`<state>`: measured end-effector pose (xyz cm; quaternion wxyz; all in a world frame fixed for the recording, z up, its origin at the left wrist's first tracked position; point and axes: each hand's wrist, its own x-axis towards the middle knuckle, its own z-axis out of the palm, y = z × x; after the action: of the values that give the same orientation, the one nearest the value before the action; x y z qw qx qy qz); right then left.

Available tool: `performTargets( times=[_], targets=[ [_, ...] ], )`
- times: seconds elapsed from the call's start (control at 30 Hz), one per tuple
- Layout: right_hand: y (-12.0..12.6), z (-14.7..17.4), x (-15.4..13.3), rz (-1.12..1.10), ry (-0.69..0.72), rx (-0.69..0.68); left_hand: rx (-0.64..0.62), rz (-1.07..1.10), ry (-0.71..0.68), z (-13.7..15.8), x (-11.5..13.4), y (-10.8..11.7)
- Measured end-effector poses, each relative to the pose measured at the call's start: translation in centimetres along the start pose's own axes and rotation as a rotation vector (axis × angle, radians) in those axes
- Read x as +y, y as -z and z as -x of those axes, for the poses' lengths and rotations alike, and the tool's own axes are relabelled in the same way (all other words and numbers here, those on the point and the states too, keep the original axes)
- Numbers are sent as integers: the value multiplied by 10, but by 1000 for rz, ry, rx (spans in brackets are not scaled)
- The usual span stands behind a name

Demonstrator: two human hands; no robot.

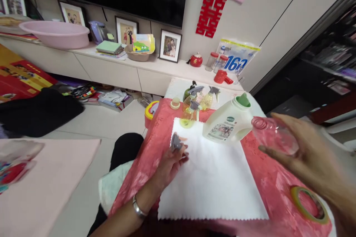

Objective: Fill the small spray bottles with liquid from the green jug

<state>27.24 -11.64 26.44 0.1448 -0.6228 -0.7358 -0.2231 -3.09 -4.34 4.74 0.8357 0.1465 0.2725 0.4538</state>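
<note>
On a red-covered table (pixel 267 181) spread with a white cloth (pixel 214 181), the right hand (pixel 308 155) grips a clear bottle (pixel 274 135) aloft, while the left hand (pixel 171 163), below it, pinches what seems a grey sprayer cap (pixel 176 142) steady against the cloth.

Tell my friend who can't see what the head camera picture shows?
A person's right hand holds a clear empty bottle over a red-covered table. Their left hand holds a grey sprayer top on a white cloth, beside a white jug.
</note>
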Motion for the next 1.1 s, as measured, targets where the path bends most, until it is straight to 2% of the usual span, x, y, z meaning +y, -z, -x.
performTargets(
  times=[0.07,0.17,0.3,0.7,0.83,1.1],
  targets=[
    [-21,31,-22,-98,-22,-80,15,55,-51,4,12,-7],
    [-57,73,-52,-86,-52,-149,-1,88,-137,7,31,-15],
    [-88,103,-78,-61,-94,-245,11,64,-181,9,45,-18],
    [-94,91,-114,-184,-105,-255,35,-46,-201,19,33,-32],
    [-100,89,-130,-287,-122,-280,-19,-126,-182,23,24,-37],
    [-108,85,-154,-466,-204,-242,-148,-239,-188,28,6,-35]
  ],
)
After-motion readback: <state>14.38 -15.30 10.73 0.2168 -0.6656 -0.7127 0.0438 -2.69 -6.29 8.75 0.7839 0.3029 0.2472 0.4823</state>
